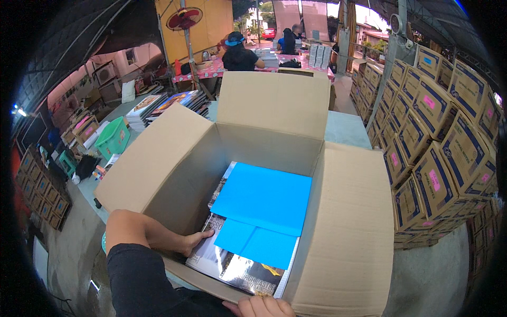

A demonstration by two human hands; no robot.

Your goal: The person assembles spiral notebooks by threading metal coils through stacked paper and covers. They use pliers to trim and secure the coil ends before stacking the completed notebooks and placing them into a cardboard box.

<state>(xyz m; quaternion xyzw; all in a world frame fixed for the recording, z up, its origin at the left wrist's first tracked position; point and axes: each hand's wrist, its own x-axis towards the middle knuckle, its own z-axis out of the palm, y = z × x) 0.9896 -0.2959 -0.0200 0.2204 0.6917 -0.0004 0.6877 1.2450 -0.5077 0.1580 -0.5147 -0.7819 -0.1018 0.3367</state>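
A large open cardboard box [182, 153] stands in front of me with its side and far flaps folded outward. Inside lie glossy-covered notebooks [211, 259], partly covered by bright blue sheets [264, 198], one large and smaller ones below it. My left hand [198, 242] reaches into the box at its left side. Its thumb rests on the top notebook's left edge, while the other fingers are mostly hidden down the side. At the box's near edge, my right hand [262, 306] has its fingers curled over the cardboard.
The box sits on a pale table [346, 129]. Beyond it are magazine-like stacks [177, 103] and a green basket [112, 137]. Sealed cartons [433, 153] rise in tall stacks on the right. At a pink-covered table [211, 74] farther off, people [240, 55] sit.
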